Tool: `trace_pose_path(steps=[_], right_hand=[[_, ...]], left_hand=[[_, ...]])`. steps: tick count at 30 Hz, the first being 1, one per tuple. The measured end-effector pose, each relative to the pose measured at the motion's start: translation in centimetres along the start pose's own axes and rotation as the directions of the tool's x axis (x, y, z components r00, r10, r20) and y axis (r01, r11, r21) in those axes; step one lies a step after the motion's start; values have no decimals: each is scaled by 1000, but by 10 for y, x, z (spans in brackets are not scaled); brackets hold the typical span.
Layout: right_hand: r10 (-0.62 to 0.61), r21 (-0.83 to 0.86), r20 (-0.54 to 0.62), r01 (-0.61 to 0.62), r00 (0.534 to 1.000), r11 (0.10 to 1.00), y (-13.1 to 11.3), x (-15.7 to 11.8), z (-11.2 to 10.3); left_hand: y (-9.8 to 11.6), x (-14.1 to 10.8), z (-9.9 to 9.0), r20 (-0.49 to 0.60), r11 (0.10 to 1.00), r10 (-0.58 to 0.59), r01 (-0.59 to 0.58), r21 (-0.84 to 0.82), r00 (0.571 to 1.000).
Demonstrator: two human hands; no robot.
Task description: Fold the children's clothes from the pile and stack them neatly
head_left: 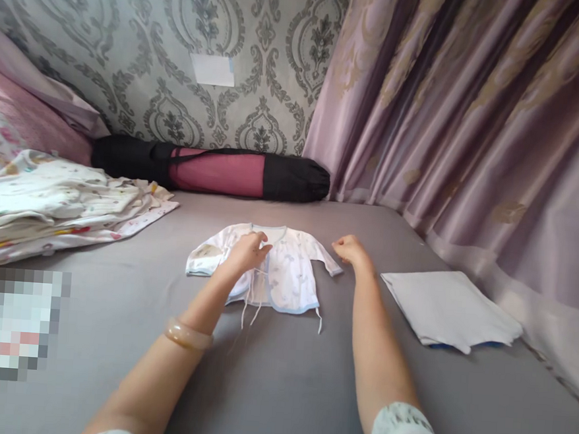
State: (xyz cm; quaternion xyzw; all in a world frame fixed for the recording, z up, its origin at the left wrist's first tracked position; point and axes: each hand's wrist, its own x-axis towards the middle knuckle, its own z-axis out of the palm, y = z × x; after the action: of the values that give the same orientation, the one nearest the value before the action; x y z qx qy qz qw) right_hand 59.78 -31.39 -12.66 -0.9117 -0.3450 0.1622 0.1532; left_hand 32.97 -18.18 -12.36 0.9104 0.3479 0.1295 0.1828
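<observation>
Presently, a small shirt [291, 280] lies flat near the far edge of the bed [277, 388]; the left hand [253, 249], fingers slightly parted, is over its front; the right hand [351, 249], fingers curled, grip unclear, is beside one cuff [336, 272].

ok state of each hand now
Left hand: partly open, over the small white blue-trimmed fabric shirt.
Right hand: curled beside its sleeve; can't tell if holding anything.

PLACE: home, apparently a bedroom | beyond the left hand [250, 250]: damask-patterned wallpaper [267, 37] | right of the right hand [351, 249]: mauve curtains [426, 107] | beneath both: grey sheet [278, 375] | left of the left hand: printed cloth pile [58, 194]
</observation>
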Motion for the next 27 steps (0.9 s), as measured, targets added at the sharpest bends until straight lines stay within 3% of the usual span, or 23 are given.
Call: trace_pose_path(steps=[4,7,12,18,21,23,25,27], right_hand=[[47,-127,122,-32,991,991,12,-13,1],[45,-166,149,-20,988,986,11,-19,3],[42,-192,196,-4,980,981,8,-21,3],[14,-92,171,1,985,996,14,-16,6],[15,-47,83,-11,996,999,21,-11,4],[29,8,-79,-29,996,1000,25,-8,2],[71,97,-257,-48,964,994,29,-5,4],[125,186,-348,-62,929,981,30,-3,8]], left_hand=[[37,-22,14,80,994,12,-21,107,997],[52,-34,26,121,989,-18,0,149,993],[51,-43,45,110,986,-35,16,164,993],[45,-45,53,50,988,-32,24,150,998],[43,-45,57,24,991,-20,16,133,1000],[41,-45,60,8,991,-17,15,132,1000],[39,-45,61,-3,991,-17,17,130,1000],[39,-45,61,-1,992,-16,16,125,1000]])
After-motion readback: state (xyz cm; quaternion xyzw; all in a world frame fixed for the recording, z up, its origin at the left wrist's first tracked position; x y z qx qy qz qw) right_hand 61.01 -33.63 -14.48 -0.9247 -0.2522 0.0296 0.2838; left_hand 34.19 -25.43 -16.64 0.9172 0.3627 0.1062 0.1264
